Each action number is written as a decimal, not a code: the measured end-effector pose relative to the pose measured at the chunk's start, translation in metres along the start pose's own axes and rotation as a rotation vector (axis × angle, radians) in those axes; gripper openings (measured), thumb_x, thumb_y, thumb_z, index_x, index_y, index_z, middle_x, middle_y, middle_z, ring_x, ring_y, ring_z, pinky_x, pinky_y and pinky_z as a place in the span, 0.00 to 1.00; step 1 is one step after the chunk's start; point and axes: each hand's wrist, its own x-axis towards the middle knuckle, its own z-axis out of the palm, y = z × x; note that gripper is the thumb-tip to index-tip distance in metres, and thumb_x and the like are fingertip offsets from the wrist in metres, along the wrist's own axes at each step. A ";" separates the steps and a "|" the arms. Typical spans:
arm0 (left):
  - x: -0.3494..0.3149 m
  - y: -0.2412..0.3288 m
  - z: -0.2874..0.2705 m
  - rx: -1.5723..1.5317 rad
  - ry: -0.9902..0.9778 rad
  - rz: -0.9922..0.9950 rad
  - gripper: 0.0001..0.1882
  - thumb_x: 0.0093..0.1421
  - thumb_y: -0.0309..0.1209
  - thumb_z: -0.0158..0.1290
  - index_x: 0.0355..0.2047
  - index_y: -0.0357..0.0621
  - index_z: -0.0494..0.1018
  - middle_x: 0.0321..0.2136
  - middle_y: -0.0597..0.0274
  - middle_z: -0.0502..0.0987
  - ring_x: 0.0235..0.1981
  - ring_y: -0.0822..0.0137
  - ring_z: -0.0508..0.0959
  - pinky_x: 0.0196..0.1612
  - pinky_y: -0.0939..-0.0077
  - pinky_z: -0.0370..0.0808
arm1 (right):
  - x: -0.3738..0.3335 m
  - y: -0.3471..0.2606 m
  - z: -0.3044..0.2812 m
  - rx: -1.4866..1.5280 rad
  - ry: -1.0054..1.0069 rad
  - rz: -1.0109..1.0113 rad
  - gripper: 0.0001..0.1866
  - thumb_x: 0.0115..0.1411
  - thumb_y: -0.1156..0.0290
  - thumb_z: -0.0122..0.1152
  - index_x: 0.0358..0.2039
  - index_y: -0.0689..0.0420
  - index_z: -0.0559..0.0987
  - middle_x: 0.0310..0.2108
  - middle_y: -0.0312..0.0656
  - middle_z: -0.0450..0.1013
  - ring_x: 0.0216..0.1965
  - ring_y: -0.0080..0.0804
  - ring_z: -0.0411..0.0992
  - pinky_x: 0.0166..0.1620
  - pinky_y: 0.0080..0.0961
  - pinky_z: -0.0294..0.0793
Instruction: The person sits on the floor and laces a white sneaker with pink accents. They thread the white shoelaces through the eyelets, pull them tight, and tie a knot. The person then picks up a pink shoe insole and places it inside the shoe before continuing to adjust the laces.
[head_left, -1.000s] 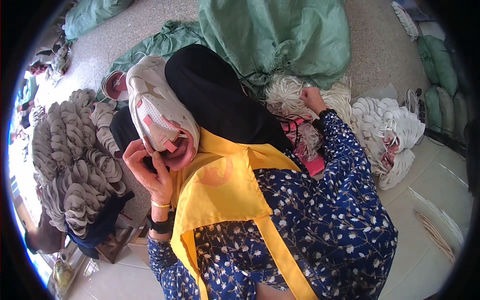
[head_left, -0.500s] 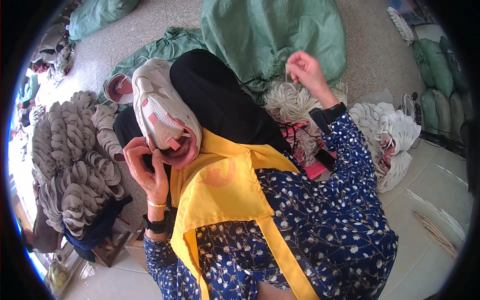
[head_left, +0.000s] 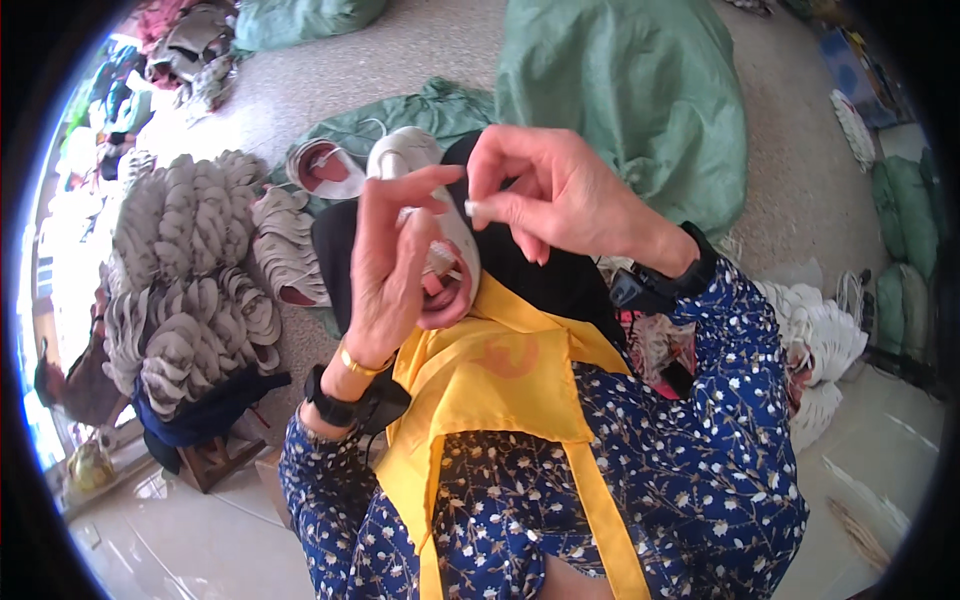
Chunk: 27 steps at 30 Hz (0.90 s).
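Head view shows a white shoe upper [head_left: 420,200] raised in front of the person's chest, over a black cloth [head_left: 560,285] on the lap. The left hand [head_left: 390,265] wraps its grip around the upper from the front, fingers upright. The right hand [head_left: 560,195] sits just beside it, thumb and forefinger pinched narrow on a small white tip [head_left: 470,208], perhaps a thread end. A yellow apron [head_left: 500,390] hangs below. On the floor lie a pile of grey-white uppers [head_left: 185,280] to the left, a green sack [head_left: 630,100] beyond, and more white pieces [head_left: 825,335] to the right.
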 end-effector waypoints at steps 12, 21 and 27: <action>0.008 -0.001 -0.025 -0.196 -0.218 -0.287 0.11 0.76 0.36 0.51 0.39 0.41 0.72 0.31 0.74 0.72 0.32 0.82 0.68 0.36 0.85 0.69 | -0.013 0.012 -0.028 -0.498 0.260 -0.196 0.06 0.64 0.82 0.61 0.39 0.61 0.83 0.28 0.34 0.80 0.23 0.17 0.75 0.28 0.17 0.75; -0.003 -0.015 -0.069 -0.210 -0.121 -0.269 0.14 0.74 0.41 0.54 0.36 0.44 0.73 0.30 0.78 0.70 0.34 0.84 0.65 0.37 0.84 0.62 | -0.067 0.096 -0.137 -0.507 0.640 0.030 0.06 0.68 0.79 0.59 0.42 0.62 0.83 0.26 0.32 0.78 0.25 0.15 0.75 0.28 0.17 0.76; -0.008 -0.027 -0.069 -0.237 -0.110 -0.279 0.15 0.73 0.41 0.55 0.34 0.44 0.72 0.29 0.77 0.69 0.32 0.82 0.65 0.37 0.83 0.63 | -0.089 0.139 -0.173 -0.738 0.762 0.108 0.05 0.66 0.79 0.59 0.40 0.62 0.82 0.24 0.36 0.77 0.24 0.20 0.76 0.28 0.22 0.76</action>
